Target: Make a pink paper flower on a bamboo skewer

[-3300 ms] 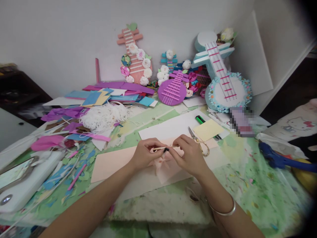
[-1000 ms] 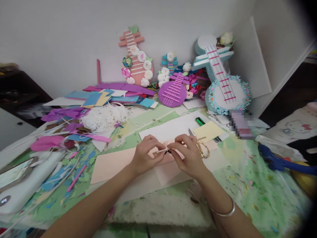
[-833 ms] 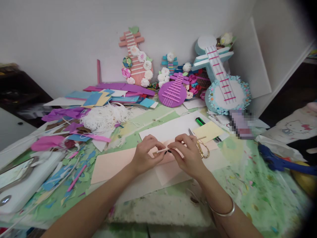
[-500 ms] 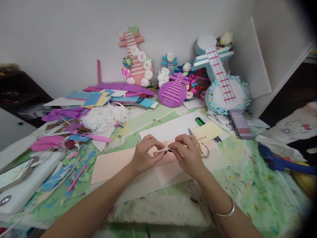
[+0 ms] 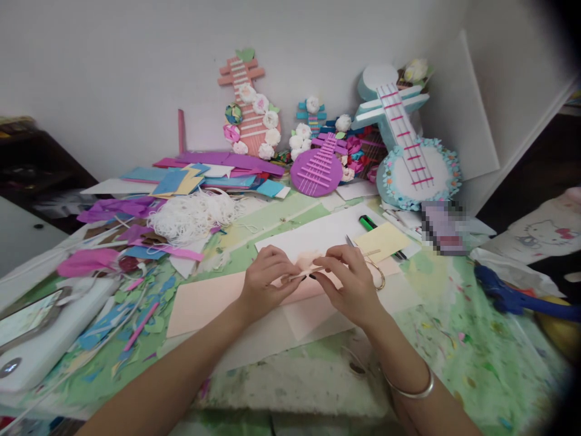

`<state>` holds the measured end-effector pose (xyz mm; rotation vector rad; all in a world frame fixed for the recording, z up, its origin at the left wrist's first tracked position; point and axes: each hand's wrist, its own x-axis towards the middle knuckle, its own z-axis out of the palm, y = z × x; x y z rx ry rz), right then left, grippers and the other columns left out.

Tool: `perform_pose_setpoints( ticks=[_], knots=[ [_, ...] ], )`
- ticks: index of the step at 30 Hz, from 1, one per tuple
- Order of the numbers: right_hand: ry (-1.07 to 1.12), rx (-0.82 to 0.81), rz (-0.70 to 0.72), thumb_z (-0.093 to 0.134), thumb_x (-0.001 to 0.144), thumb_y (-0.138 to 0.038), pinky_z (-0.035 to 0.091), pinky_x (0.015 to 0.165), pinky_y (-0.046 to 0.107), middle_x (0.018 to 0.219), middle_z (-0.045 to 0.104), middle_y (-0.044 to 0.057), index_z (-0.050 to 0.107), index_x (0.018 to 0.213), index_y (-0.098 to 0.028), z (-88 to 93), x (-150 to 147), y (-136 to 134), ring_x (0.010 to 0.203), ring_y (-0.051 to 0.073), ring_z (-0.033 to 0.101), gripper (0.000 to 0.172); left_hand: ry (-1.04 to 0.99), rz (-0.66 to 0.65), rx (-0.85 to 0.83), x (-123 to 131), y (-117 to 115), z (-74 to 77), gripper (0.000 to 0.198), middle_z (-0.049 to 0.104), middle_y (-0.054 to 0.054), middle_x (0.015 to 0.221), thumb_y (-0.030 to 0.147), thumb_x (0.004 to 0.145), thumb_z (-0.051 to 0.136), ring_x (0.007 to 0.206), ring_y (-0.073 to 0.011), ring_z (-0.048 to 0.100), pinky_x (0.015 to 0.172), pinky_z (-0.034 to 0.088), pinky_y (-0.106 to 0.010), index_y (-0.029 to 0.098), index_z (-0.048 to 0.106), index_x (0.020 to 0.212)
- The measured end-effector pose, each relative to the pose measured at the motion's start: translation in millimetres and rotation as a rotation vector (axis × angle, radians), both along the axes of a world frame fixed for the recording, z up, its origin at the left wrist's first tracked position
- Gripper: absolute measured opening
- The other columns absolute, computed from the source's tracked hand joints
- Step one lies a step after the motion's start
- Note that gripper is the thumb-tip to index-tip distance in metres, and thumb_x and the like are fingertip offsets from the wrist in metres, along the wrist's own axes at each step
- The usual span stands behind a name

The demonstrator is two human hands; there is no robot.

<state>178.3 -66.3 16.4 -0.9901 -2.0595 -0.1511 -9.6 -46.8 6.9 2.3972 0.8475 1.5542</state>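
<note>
My left hand (image 5: 269,283) pinches one end of a small piece of peach paper (image 5: 309,259), thumb and fingers closed. From the other side my right hand (image 5: 348,280) pinches the same paper, part of which stands up loosely between the two hands. A thin pale rod-like piece (image 5: 372,252) sticks out past the right fingers; whether it is rolled paper or a stick I cannot tell. Beneath the hands lies a long peach sheet (image 5: 204,303). Gold-handled scissors (image 5: 380,280) rest beside my right hand, partly hidden by it.
A yellow paper piece (image 5: 385,237) and a green marker (image 5: 367,223) lie on a white sheet (image 5: 290,233). Left are white string (image 5: 193,215), paper scraps and a phone (image 5: 29,315). Paper-decorated instruments, including a purple one (image 5: 316,172), line the wall. A blue-handled tool (image 5: 508,297) lies right.
The narrow roll between my fingers has opened out, and a loose flap of peach paper now rises between the hands. Both hands have stayed in nearly the same place.
</note>
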Motion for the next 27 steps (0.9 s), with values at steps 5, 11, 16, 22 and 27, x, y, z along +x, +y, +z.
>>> perform_pose_setpoints(
  ticks=[5, 11, 16, 22, 27],
  knots=[
    [-0.084, -0.053, 0.016, 0.051, 0.084, -0.013, 0.032, 0.076, 0.032, 0.097, 0.054, 0.005, 0.060, 0.097, -0.025, 1.0, 2.6, -1.1, 0.076, 0.013, 0.051, 0.020, 0.017, 0.011, 0.046, 0.9, 0.4, 1.3, 0.006, 0.064, -0.001, 0.060, 0.016, 0.073, 0.066, 0.067, -0.0157, 0.054, 0.065, 0.046, -0.032, 0.020, 0.061, 0.073],
    [-0.115, -0.073, 0.019, 0.051, 0.085, -0.013, 0.032, 0.078, 0.033, 0.097, 0.054, 0.004, 0.061, 0.097, -0.024, 0.2, 1.0, -1.6, 0.076, 0.012, 0.052, 0.020, 0.037, -0.003, 0.036, 0.5, 0.6, -0.4, 0.006, 0.065, -0.001, 0.062, 0.017, 0.074, 0.065, 0.068, -0.0158, 0.054, 0.067, 0.045, -0.032, 0.020, 0.060, 0.073],
    [-0.141, -0.045, 0.059, 0.050, 0.085, -0.012, 0.036, 0.071, 0.029, 0.089, 0.059, 0.004, 0.061, 0.100, -0.023, -0.6, 4.3, 0.7, 0.077, 0.012, 0.053, 0.021, 0.059, -0.010, -0.012, -1.0, 2.7, -5.6, 0.006, 0.064, -0.001, 0.061, 0.019, 0.075, 0.065, 0.068, -0.0158, 0.054, 0.067, 0.044, -0.032, 0.020, 0.060, 0.071],
    [-0.102, -0.053, 0.131, 0.053, 0.085, -0.014, 0.038, 0.063, 0.026, 0.077, 0.064, 0.003, 0.065, 0.097, -0.022, -0.4, 6.4, 2.6, 0.070, 0.011, 0.054, 0.018, 0.060, -0.036, -0.076, -0.3, 2.7, -4.8, 0.005, 0.063, -0.002, 0.061, 0.018, 0.074, 0.065, 0.069, -0.0160, 0.053, 0.065, 0.043, -0.031, 0.019, 0.060, 0.072],
    [-0.039, -0.077, 0.145, 0.054, 0.085, -0.015, 0.038, 0.063, 0.027, 0.077, 0.066, 0.003, 0.067, 0.093, -0.023, -4.6, 5.4, 4.6, 0.071, 0.012, 0.056, 0.017, 0.059, -0.039, -0.113, 0.2, 0.3, -0.2, 0.003, 0.063, -0.002, 0.062, 0.020, 0.076, 0.062, 0.068, -0.0158, 0.053, 0.064, 0.043, -0.030, 0.019, 0.060, 0.073]
  ],
)
